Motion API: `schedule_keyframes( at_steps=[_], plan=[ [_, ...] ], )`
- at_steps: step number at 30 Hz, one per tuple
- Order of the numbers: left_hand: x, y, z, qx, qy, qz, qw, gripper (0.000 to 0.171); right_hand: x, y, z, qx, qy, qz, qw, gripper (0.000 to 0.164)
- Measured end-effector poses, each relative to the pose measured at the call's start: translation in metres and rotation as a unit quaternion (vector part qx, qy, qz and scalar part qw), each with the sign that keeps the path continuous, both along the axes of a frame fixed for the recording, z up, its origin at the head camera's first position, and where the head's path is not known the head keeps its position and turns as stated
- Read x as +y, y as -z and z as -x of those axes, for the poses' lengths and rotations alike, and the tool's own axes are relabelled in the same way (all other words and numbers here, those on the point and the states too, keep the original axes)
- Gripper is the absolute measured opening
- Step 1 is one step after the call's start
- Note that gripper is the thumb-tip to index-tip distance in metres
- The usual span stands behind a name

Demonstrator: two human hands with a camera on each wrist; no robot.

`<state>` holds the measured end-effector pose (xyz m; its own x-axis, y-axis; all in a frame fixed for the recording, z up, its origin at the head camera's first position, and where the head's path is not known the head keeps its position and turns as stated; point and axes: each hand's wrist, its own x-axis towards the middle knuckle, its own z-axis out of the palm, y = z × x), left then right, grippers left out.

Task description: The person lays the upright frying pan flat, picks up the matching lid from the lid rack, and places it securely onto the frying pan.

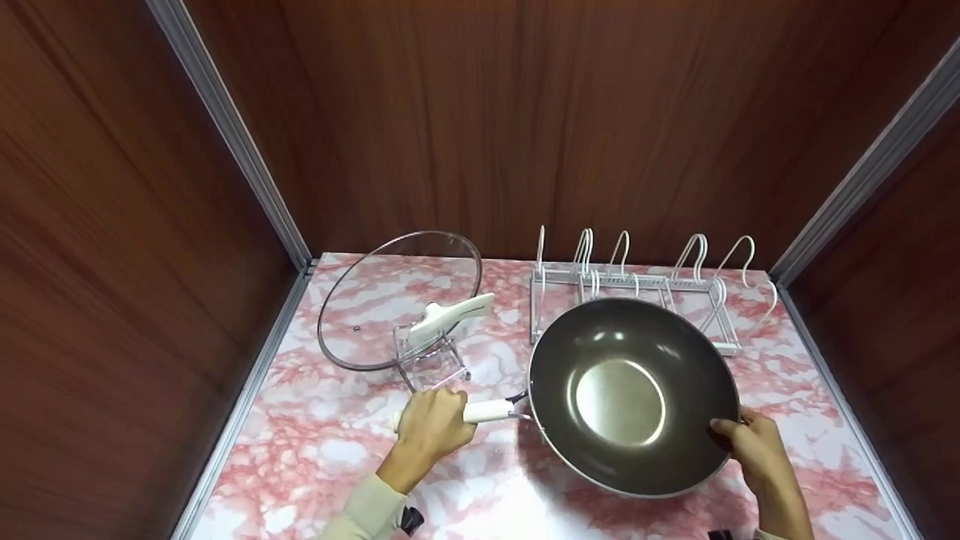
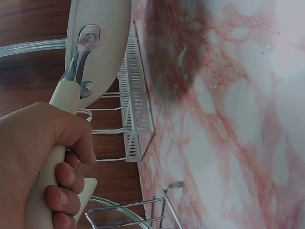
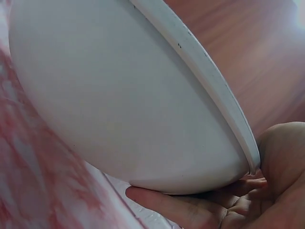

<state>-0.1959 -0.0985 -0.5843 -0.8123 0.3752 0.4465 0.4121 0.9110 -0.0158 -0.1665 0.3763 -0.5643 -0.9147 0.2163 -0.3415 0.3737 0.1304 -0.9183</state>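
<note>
Marbled tabletop (image 1: 300,465), wok (image 1: 630,465) above, handle (image 1: 489,411) inside curled left fingers (image 2: 66,201), rim (image 3: 221,102) in right fingers' (image 3: 171,206) grip.

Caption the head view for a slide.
Left grip on the handle of a dark wok, right grip on its rim; white rack beyond, glass lid at left.

The left hand (image 1: 433,424) is gripping the white handle (image 1: 489,410) of a dark-lined wok (image 1: 634,397). The right hand (image 1: 757,446) is holding the wok's right rim, thumb inside. Beyond the wok, at far right, a white wire rack (image 1: 622,280) is standing on the marbled tabletop (image 1: 337,450). At far left, a glass lid (image 1: 390,300) is resting on a small wire stand (image 1: 431,351).
</note>
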Motion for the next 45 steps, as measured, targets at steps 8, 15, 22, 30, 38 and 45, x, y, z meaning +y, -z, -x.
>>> schedule_keyframes(
  at_steps=[8, 15, 22, 30, 38, 45],
  plan=[
    [0.002, 0.012, 0.0, -0.001, 0.0, 0.004, 1.0, 0.027, 0.002, 0.01, -0.003, -0.012, 0.006, 0.012, 1.0, 0.059],
    [0.004, 0.019, -0.001, -0.013, -0.003, 0.013, 0.9998, 0.03, 0.005, 0.019, -0.006, -0.022, 0.008, 0.032, 0.999, 0.064],
    [0.007, 0.027, -0.002, -0.014, -0.002, 0.018, 0.9997, 0.032, 0.01, 0.024, -0.01, -0.032, -0.001, 0.037, 0.999, 0.07],
    [0.009, 0.034, -0.001, -0.006, -0.002, 0.017, 0.9998, 0.03, 0.009, 0.03, -0.011, -0.035, 0.017, 0.049, 0.998, 0.067],
    [0.011, 0.035, -0.002, -0.013, -0.002, 0.019, 0.9997, 0.029, 0.011, 0.037, -0.012, -0.035, 0.027, 0.062, 0.997, 0.068],
    [0.013, 0.037, -0.002, -0.019, 0.001, 0.021, 0.9996, 0.028, 0.013, 0.041, -0.013, -0.04, 0.027, 0.058, 0.997, 0.072]
  ],
)
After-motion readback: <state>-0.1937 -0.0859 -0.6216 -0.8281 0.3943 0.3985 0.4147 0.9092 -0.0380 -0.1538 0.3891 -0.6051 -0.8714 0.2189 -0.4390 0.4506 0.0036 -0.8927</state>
